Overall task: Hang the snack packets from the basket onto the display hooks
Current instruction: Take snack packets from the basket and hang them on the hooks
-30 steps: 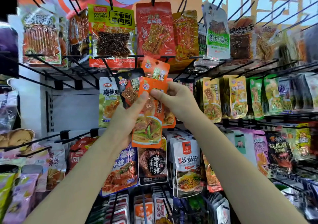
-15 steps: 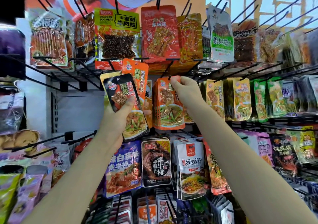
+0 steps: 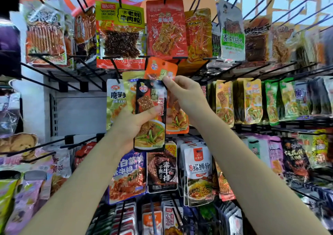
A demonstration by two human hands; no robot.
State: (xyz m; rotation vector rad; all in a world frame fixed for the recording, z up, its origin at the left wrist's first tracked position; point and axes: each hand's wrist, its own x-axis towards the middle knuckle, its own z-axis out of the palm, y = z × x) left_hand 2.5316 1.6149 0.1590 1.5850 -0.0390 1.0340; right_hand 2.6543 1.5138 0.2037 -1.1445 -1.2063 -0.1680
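My left hand [image 3: 133, 124] grips a small stack of snack packets in front of the display rack. A black packet [image 3: 150, 115] is at the front, with a yellow one [image 3: 130, 83] behind it. My right hand [image 3: 185, 97] pinches the top of an orange packet [image 3: 161, 68] that sticks up from the stack, just under the upper row of hooks. Another orange packet [image 3: 177, 121] hangs behind my right hand. The basket is out of view.
Black wire hooks [image 3: 115, 70] jut toward me in several rows, most loaded with hanging packets. A red packet [image 3: 165, 29] and a yellow-green one [image 3: 119, 31] hang directly above my hands. Bare hooks [image 3: 45, 144] stick out at the left.
My right hand left the orange packet on its hook and came back to the stack, now pinching another orange packet's top. My left hand shifted right with the stack.
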